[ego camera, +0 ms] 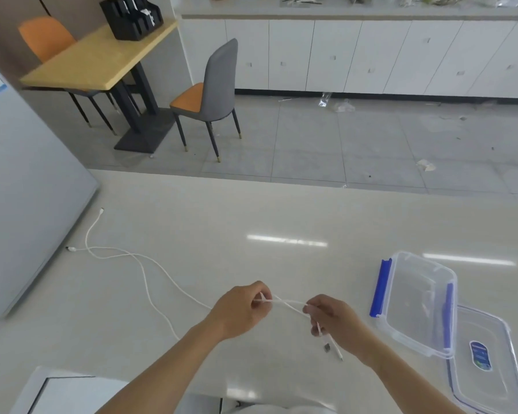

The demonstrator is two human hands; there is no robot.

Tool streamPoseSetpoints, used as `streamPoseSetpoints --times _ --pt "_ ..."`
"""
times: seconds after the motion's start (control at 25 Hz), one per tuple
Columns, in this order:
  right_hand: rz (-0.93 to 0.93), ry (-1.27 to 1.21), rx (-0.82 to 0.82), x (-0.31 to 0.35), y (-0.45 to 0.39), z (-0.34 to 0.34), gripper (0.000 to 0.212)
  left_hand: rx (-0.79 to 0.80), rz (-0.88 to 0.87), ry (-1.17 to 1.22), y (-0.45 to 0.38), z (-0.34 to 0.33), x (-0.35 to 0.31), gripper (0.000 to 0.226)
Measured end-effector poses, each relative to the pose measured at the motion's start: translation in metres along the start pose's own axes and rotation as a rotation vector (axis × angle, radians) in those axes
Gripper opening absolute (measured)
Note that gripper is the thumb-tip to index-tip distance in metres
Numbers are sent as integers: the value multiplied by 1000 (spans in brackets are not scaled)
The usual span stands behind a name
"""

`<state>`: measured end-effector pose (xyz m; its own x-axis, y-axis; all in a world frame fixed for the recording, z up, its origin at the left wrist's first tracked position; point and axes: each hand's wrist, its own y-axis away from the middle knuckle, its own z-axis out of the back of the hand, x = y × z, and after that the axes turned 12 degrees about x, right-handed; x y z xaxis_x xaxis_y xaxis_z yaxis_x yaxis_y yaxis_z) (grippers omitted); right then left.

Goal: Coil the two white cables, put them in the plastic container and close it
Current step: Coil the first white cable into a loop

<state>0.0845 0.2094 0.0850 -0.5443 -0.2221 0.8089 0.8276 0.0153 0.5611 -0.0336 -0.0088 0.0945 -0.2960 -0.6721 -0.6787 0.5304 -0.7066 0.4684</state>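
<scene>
Both hands pinch the white cables [162, 268]: left hand [243, 309] and right hand [331, 319] side by side. Cables trail toward ten o'clock; open plastic container [416, 300] at three o'clock, countertop [281, 213] bare ahead.

Two white cables [138, 261], one plastic container [416, 300], one lid [485, 363], two hands [243, 309], two chairs [213, 94].

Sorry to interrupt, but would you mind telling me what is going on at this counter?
A person holds two white cables between both hands, the left hand and right hand pinching them near their plug ends. Most of their length trails uncoiled across the counter. The plastic container sits open and empty, its lid beside it.
</scene>
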Motion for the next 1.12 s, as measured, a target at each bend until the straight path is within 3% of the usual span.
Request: streamPoseSetpoints --times 0.16,0.36,0.48,0.6,0.72,0.88,1.04,1.12 --pt "-5 -232 126 15 10 -9 21 5 -89 290 12 14 -14 17" --pt "59 -410 447 42 23 -17 20 -120 -166 404 16 28 -10 20" --pt "179 -585 517 65 25 -25 24 -151 -178 443 11 17 -12 23" --pt "318 -659 383 79 19 -30 26 -130 -166 397 9 -5 -18 26" --pt "374 -742 164 82 9 -29 30 -95 -203 224 16 -20 -24 32" --pt "431 -785 -4 73 1 -31 39 -10 -155 -3 25 -23 -36 27" --pt "377 -368 -126 67 2 -35 43 35 -138 -259 33 -7 -41 28" --pt "313 -123 -85 67 4 -31 42 -2 -142 -306 37 9 -41 24"
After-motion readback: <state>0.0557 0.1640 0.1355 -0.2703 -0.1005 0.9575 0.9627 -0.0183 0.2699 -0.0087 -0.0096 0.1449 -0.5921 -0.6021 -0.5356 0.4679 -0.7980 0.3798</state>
